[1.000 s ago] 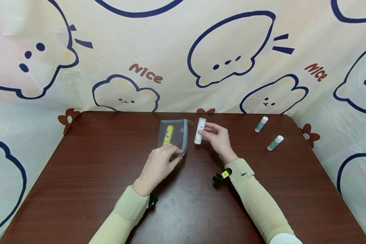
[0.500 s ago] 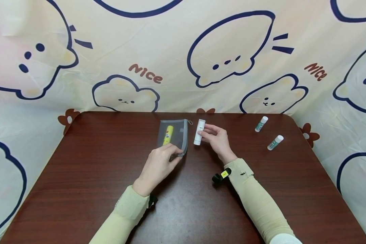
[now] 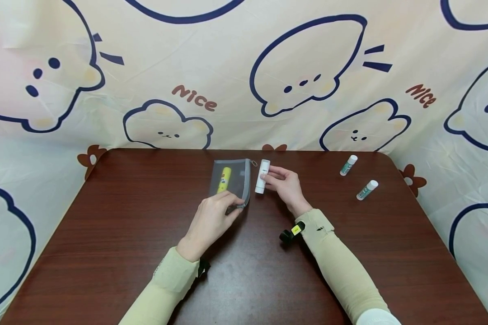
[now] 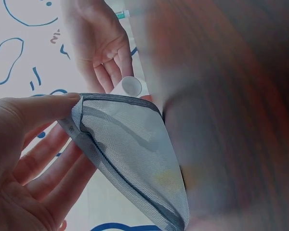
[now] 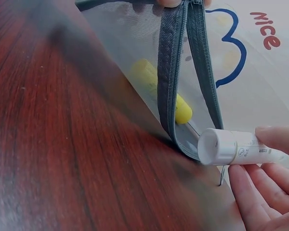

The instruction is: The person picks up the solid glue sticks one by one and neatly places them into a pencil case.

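A grey mesh zipper pouch lies at the far middle of the table, its zipped side facing right. My left hand pinches the near corner of that side and lifts it, so the mouth gapes in the right wrist view. Inside the pouch is a yellow glue stick, seen through the mesh. Just right of the mouth, my right hand holds a white capped glue stick between thumb and fingers. Its white end points at the opening in the right wrist view.
Two green-and-white glue sticks, a farther one and a nearer one, lie at the right of the brown table. A printed cloth hangs behind the table's far edge. A ring pull sits at the pouch's far corner.
My right hand has shifted slightly left with the white glue stick, nearer to the pouch mouth. The left hand and the pouch have stayed in place.
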The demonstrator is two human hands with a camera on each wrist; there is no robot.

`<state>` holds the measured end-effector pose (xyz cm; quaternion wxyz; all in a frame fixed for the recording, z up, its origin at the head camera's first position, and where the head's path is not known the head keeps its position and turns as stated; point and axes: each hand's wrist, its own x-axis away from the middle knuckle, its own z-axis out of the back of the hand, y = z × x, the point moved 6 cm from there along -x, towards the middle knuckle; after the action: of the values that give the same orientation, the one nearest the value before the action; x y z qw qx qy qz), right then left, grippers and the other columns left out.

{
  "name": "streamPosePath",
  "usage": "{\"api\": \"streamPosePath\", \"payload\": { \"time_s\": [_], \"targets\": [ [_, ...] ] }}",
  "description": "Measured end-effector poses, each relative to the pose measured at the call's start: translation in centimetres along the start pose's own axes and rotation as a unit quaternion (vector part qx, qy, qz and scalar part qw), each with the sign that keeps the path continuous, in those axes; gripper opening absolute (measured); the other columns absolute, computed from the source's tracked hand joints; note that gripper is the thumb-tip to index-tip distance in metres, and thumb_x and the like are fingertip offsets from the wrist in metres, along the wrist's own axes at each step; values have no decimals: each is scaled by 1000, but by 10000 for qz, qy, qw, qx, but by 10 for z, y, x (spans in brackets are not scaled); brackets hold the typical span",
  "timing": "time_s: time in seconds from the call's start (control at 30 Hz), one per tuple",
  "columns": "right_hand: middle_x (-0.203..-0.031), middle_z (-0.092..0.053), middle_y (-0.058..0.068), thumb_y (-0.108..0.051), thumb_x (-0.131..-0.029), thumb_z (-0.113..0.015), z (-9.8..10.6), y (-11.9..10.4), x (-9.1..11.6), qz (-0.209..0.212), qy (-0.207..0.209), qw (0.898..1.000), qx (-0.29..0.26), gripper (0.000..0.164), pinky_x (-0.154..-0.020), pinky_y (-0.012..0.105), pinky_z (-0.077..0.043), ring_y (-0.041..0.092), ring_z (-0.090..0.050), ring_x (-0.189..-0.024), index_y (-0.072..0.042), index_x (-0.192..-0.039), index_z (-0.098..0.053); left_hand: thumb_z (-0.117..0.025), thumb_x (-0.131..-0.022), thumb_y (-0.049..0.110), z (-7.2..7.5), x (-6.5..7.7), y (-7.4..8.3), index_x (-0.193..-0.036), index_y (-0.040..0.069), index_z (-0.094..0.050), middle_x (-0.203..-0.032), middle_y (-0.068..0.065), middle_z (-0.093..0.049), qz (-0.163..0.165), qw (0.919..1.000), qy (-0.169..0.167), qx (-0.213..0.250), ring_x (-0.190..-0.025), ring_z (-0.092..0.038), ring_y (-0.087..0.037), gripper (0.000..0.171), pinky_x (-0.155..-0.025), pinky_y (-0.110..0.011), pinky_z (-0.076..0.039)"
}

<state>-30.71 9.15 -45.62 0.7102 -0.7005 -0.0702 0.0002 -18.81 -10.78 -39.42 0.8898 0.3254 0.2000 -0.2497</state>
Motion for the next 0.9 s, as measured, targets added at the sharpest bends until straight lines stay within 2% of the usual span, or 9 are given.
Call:
{"api": "streamPosePath", "payload": {
  "time_s": [0.53, 0.9],
  "targets": [
    [-118, -68, 21, -12, -91, -80, -7, 2, -3, -288, -133, 9995, -14, 48, -88, 44, -56, 29, -71, -100, 0, -134, -64, -86, -82, 4, 1, 0, 0, -96, 12, -78, -93, 3, -70, -84, 9999, 47, -56, -81, -70, -17, 18, -68, -34, -56],
    [-110, -71, 19, -11, -90, -79, -13, 4, -3, -402, -89, 9991, 98, 45, -84, 42, -57, 24, -72, -92, -2, -132, -64, -86, -82, 3, 1, 0, 2, -96, 12, -77, -93, 3, -70, -17, 10000, 7, 15, -80, -70, -19, 18, -67, -33, -56]
  ]
}}
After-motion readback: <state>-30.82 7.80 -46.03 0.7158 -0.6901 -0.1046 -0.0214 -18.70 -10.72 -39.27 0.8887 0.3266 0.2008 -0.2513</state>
